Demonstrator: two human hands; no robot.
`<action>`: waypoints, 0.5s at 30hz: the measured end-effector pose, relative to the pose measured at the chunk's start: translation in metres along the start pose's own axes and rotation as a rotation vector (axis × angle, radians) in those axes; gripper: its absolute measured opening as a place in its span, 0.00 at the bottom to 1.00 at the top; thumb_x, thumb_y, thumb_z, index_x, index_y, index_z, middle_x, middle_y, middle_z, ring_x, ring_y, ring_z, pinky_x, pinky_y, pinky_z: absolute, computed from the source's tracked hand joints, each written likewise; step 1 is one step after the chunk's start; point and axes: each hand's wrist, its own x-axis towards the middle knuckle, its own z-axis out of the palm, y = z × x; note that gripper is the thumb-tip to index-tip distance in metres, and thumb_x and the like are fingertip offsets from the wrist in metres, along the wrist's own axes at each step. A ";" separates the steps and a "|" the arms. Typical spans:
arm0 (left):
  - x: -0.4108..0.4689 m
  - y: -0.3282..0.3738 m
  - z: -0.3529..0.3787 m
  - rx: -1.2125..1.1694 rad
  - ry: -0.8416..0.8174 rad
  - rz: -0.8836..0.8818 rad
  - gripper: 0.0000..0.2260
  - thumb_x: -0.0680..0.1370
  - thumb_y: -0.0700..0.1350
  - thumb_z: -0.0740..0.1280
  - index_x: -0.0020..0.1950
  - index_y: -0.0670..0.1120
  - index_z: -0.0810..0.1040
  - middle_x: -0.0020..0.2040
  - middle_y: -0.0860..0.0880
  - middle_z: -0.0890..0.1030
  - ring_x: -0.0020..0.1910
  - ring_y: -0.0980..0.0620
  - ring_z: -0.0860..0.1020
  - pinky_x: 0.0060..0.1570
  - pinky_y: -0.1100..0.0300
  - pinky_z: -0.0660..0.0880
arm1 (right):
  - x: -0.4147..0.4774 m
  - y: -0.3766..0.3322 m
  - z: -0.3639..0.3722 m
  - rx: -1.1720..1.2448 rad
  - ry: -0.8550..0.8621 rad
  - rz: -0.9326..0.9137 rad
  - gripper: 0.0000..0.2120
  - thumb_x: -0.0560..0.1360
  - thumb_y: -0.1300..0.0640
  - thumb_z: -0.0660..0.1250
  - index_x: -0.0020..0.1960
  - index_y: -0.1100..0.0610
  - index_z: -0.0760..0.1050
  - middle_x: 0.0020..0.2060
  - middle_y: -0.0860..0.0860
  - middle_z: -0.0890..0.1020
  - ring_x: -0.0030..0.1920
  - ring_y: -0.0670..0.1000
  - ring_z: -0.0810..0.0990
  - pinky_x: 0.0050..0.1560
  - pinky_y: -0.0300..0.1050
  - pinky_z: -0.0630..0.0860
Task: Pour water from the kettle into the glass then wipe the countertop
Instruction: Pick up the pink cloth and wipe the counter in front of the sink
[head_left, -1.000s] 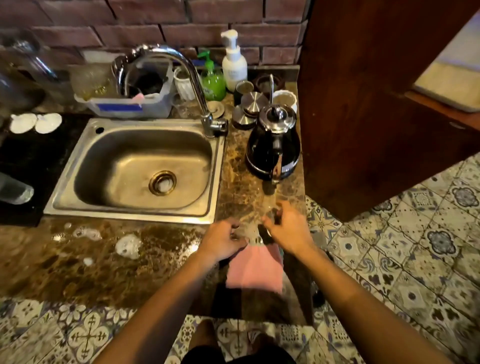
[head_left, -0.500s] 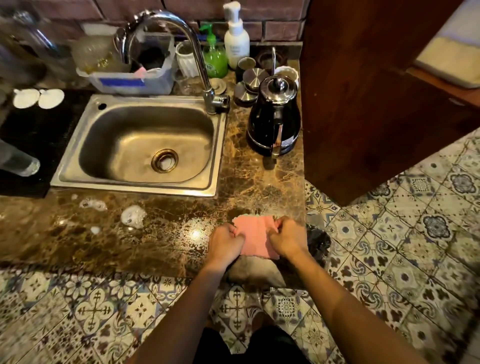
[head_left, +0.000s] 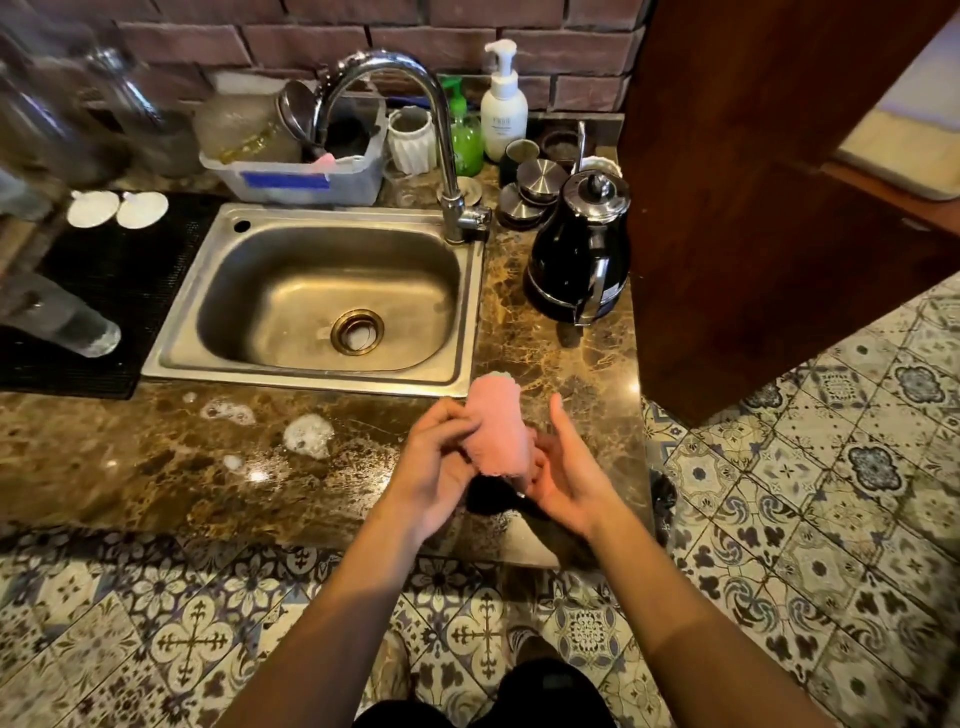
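Note:
A pink cloth (head_left: 498, 426) is bunched upright between my two hands, just above the brown marble countertop (head_left: 156, 467) near its front right end. My left hand (head_left: 434, 462) grips the cloth's left side. My right hand (head_left: 563, 467) cups its lower right side with the fingers partly spread. The black kettle (head_left: 582, 249) with a chrome lid stands upright on its base at the back right, well apart from my hands. White foam patches (head_left: 309, 434) lie on the countertop left of my hands. I cannot pick out the task's glass with certainty.
A steel sink (head_left: 322, 296) with a curved tap (head_left: 447, 156) lies behind the foam. Soap bottles (head_left: 501, 104), metal lids and a plastic tub (head_left: 306, 171) of dishes crowd the back. A black mat (head_left: 93, 291) with a lying glass jar (head_left: 67, 322) is left. A wooden cabinet (head_left: 753, 182) bounds the right.
The pink cloth was stretched flat between both hands; now it is gathered into an upright bundle and lifted slightly toward the sink. The view has tilted.

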 end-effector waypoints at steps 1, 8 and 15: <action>-0.007 0.006 -0.007 -0.041 -0.031 -0.008 0.09 0.74 0.34 0.65 0.36 0.44 0.73 0.37 0.48 0.80 0.40 0.50 0.79 0.41 0.55 0.72 | 0.000 0.007 0.011 0.049 -0.055 0.006 0.38 0.74 0.31 0.62 0.67 0.62 0.77 0.47 0.59 0.86 0.45 0.54 0.85 0.50 0.47 0.82; -0.047 0.047 -0.078 -0.146 -0.082 0.001 0.11 0.71 0.35 0.66 0.30 0.47 0.75 0.36 0.47 0.76 0.39 0.51 0.77 0.45 0.54 0.71 | 0.000 0.068 0.086 0.267 -0.223 -0.103 0.43 0.65 0.44 0.82 0.72 0.64 0.75 0.64 0.66 0.79 0.61 0.62 0.82 0.68 0.58 0.73; -0.088 0.084 -0.176 0.055 0.039 0.049 0.13 0.79 0.34 0.64 0.36 0.47 0.74 0.37 0.49 0.81 0.40 0.53 0.78 0.38 0.57 0.73 | 0.000 0.129 0.160 0.208 -0.148 -0.092 0.22 0.78 0.51 0.65 0.66 0.64 0.80 0.60 0.63 0.83 0.57 0.59 0.85 0.60 0.57 0.81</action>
